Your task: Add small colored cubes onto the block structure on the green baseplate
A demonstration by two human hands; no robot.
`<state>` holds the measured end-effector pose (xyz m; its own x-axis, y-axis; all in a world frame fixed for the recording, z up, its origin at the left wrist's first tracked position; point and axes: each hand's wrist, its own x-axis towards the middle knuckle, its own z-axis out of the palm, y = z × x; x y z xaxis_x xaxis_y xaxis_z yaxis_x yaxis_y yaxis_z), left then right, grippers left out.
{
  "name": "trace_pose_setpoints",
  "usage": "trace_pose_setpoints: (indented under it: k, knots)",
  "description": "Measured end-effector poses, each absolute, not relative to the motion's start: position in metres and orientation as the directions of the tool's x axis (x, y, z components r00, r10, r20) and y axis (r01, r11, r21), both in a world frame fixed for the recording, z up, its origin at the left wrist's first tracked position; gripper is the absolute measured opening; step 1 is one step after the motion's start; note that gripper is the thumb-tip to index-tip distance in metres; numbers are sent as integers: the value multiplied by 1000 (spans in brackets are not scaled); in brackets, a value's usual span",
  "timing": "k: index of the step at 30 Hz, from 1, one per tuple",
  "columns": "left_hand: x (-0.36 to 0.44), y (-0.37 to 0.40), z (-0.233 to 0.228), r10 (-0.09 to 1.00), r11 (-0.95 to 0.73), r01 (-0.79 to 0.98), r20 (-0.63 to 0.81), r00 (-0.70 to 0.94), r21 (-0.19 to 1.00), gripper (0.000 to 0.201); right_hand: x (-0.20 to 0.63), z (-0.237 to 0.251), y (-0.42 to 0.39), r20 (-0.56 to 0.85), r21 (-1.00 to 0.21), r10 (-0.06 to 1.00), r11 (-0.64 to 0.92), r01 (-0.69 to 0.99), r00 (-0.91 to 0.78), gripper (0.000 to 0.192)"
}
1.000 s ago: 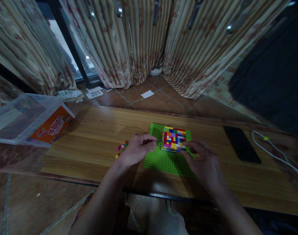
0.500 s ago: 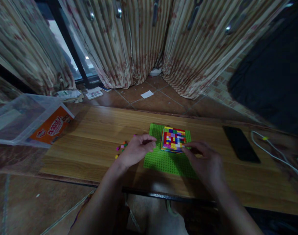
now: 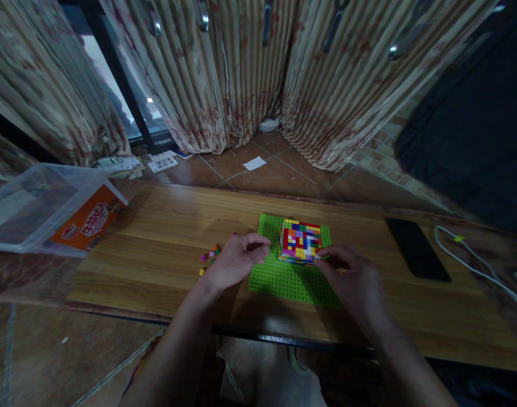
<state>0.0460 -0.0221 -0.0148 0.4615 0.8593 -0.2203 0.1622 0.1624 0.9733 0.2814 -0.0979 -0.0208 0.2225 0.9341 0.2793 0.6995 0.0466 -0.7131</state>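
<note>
A low block of many-coloured toy bricks (image 3: 301,240) stands on the green studded baseplate (image 3: 284,281). My right hand (image 3: 352,277) is at the block's near right corner, thumb and index finger pinched on a small pale brick (image 3: 321,257), mostly hidden by the fingertips. Left of the block, my left hand (image 3: 238,260) hovers over the baseplate's left edge. Its fingers are loosely curled with a gap between thumb and index, and nothing shows between them. Several loose small bricks (image 3: 211,254) lie on the wooden table just left of that hand.
On the right of the wooden table (image 3: 156,226) lie a black phone (image 3: 417,249) and a white cable (image 3: 466,257). A clear plastic box (image 3: 33,212) with an orange label stands at the left end. Patterned curtains (image 3: 190,79) hang behind.
My right hand has shifted very slightly left at the block's corner, still pinching the pale brick. My left hand stays nearly where it was.
</note>
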Motion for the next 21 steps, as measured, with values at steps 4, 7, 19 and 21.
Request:
trace_pose_setpoints:
  k: [4, 7, 19, 21]
  knots:
    - [47, -22, -15, 860, 169, 160, -225, 458, 973, 25, 282, -21, -98, 258, -703, 940, 22, 711, 225, 15]
    - [47, -22, -15, 860, 180, 160, -234, 454, 971, 25, 282, -21, -98, 230, -702, 945, -4, 712, 232, 15]
    - [47, -21, -15, 863, 169, 155, -222, 454, 973, 25, 279, -14, -99, 168, -677, 955, -68, 733, 243, 18]
    - [46, -22, -15, 865, 179, 150, -229, 448, 972, 24, 279, -14, -99, 159, -684, 955, -75, 726, 249, 18]
